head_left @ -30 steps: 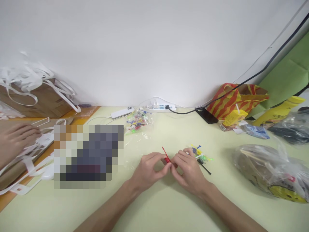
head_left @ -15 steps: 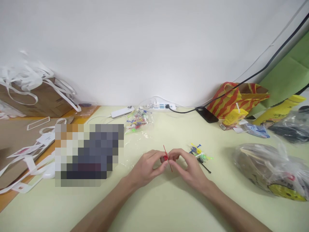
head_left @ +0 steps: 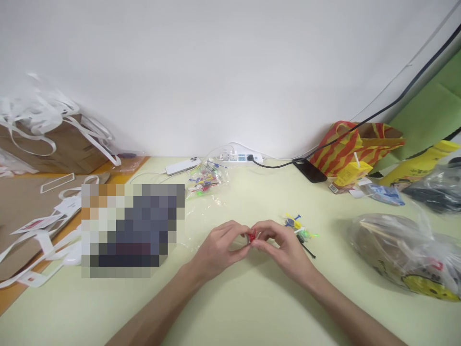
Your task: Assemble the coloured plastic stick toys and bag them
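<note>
Head camera view, looking down at a pale yellow-green table (head_left: 234, 307) set against a white wall. At far right lies a big clear plastic bag (head_left: 403, 252), its contents too blurred to tell; behind it stands a red-and-yellow striped bag (head_left: 347, 146). At far left sits a brown box (head_left: 54, 149) draped with white strips. A white power strip (head_left: 239, 157) lies along the wall, and just in front of it is a small clear bag of coloured ties (head_left: 205, 181).

Both bare forearms reach in from the bottom edge and meet near the table's middle. The left hand (head_left: 219, 247) and right hand (head_left: 283, 247) pinch a small red tie (head_left: 251, 236) between their fingertips, both grasping it. It sits directly between the two hands, just above the table, equally near to each. So little of it shows that its long axis cannot be told.

Just beside the right hand, on its far side, lies a little heap of loose ties (head_left: 298, 228) in yellow, blue, green and black.
</note>
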`<state>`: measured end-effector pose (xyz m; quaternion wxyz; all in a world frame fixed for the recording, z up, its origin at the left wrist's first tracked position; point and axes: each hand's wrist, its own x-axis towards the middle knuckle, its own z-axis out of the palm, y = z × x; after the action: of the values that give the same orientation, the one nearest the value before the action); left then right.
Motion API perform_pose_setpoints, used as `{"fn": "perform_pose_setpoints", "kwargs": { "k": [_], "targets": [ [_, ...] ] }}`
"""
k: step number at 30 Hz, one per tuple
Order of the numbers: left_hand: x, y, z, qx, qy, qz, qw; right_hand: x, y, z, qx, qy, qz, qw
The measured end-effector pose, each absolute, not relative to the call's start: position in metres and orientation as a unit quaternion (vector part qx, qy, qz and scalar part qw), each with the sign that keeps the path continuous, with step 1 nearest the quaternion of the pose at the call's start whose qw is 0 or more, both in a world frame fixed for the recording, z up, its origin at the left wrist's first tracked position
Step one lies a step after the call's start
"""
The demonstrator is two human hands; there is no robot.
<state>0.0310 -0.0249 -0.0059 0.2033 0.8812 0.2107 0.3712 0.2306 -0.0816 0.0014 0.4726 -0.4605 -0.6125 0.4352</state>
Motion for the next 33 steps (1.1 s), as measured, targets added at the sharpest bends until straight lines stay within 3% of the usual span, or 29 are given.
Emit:
{"fn": "perform_pose_setpoints", "kwargs": {
  "k": [15,25,33],
  "targets": [
    [0.037,-0.025,-0.003,0.886,0.159,0.4,0.171,0.224,-0.085,0.004,-0.487,-0.561,0.484,0.462],
    [0.042,-0.027,-0.007,0.884,0.168,0.418,0.124,0.228,-0.084,-0.002,-0.496,-0.592,0.448,0.45],
    [0.034,-0.019,-0.011,0.861,0.202,0.444,0.141,0.227,-0.08,0.002,-0.43,-0.557,0.561,0.437]
  ]
}}
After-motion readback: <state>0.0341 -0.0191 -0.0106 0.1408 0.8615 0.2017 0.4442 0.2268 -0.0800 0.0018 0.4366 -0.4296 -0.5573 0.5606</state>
